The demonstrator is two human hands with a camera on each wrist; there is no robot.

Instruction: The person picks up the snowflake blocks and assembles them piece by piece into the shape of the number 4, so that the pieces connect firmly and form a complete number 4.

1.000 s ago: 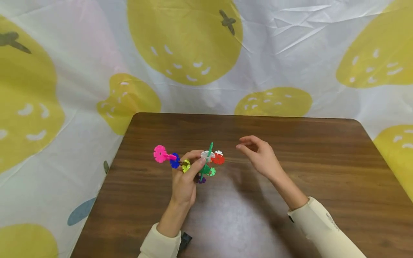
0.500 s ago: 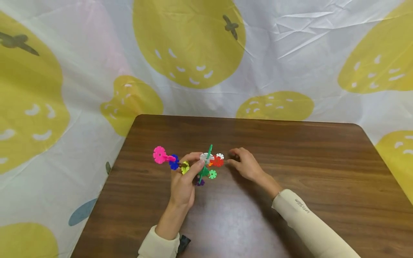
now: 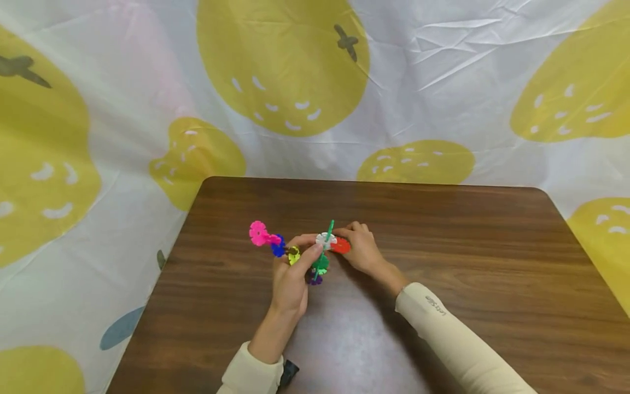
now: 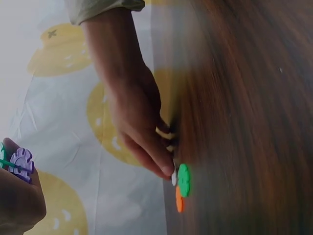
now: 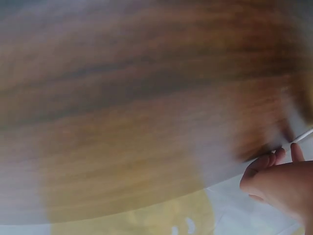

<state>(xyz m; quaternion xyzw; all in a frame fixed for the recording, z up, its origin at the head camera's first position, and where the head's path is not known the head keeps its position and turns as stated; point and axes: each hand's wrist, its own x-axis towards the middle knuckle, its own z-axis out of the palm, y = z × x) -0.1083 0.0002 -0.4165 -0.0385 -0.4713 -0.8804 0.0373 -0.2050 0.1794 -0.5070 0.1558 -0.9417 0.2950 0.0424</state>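
Over the tabletop, the left hand is pinching the disc toy while the right hand is pinching its red disc

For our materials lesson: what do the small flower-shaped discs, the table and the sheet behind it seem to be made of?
Flower-shaped discs: likely moulded plastic, judging by the bright, even colours and notched rims that slot together.
Table: wood or a wood-look laminate; brown grain streaks and a soft sheen, which cannot settle which.
Sheet: thin fabric or plastic film, creased, printed with yellow fruit.
The left hand grips the joined discs.
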